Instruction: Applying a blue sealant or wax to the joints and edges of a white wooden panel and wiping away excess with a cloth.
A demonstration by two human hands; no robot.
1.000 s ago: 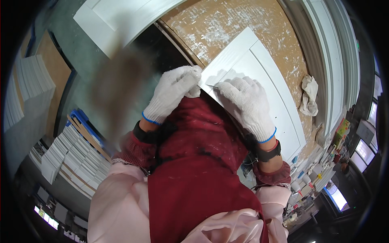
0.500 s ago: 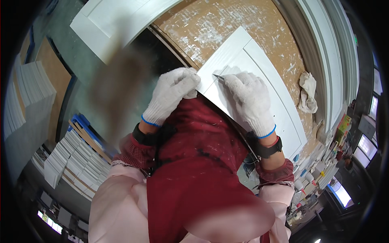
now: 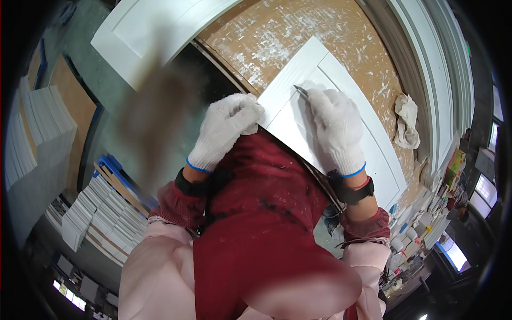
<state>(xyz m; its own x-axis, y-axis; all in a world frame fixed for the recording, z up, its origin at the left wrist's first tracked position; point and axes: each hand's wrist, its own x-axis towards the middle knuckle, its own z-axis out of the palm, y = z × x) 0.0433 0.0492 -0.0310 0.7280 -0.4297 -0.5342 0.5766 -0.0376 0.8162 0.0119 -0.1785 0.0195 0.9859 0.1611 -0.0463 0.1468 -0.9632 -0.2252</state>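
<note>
A white framed cabinet door panel (image 3: pixel 296 69) lies at a slant before me, its near corner reaching over the bench edge towards my apron. My left hand (image 3: pixel 226 128), in a white knitted glove, pinches that corner between thumb and fingers. Over the recessed middle of the panel is my gloved right hand (image 3: pixel 337 125), closed around a slim grey tool (image 3: pixel 301 90) with a pointed tip, like a blade. The tip points far left, at the groove along the frame; whether it touches the surface I cannot tell. The rest of the tool is hidden in the glove.
Under the panel is a brown board (image 3: pixel 240 42) spotted with white paint. A crumpled white cloth (image 3: pixel 407 120) lies on its right, beside stacked white panels (image 3: pixel 426 69). Another white door panel (image 3: pixel 144 32) stands far left. More panels are stacked (image 3: pixel 104 213) at lower left.
My right hand has shifted slightly to the right and away from me, carrying the pointed tool along the panel. My left hand keeps its hold on the corner.
</note>
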